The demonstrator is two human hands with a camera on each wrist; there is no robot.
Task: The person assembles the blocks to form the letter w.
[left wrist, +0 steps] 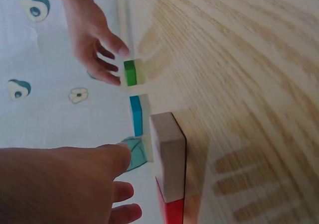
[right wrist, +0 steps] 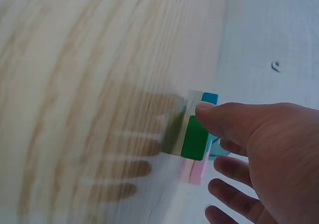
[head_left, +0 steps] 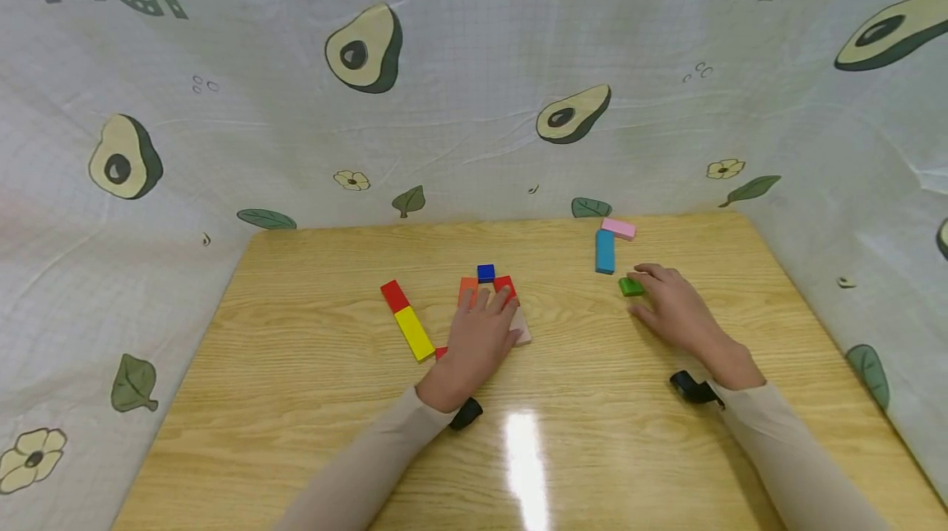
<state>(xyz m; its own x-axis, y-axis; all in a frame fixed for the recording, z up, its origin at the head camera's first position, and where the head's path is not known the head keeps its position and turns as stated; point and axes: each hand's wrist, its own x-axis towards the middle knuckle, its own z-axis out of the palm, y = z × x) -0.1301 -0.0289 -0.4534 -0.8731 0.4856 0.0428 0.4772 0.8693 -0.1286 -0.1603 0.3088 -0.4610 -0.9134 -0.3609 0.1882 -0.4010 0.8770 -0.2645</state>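
Note:
My right hand (head_left: 676, 307) hovers beside a green block (head_left: 632, 287), thumb and fingers parted. In the left wrist view a small gap shows between those fingers and the green block (left wrist: 130, 73). My left hand (head_left: 477, 342) is spread low over a group of blocks, its fingers loosely extended. Around its fingertips lie an orange block (head_left: 468, 285), a blue cube (head_left: 485, 273) and a red block (head_left: 504, 287). A pale wooden block (head_left: 521, 328) joins the red one end to end. Part of another red block (head_left: 441, 352) shows beside the left hand, which hides the rest.
Left of the group, a red block (head_left: 395, 295) and a yellow block (head_left: 415, 333) form a slanted line. Behind the green block lie a light blue block (head_left: 605, 252) and a pink block (head_left: 618, 229). Patterned cloth (head_left: 474, 103) borders the wooden table (head_left: 311, 432) at back and sides.

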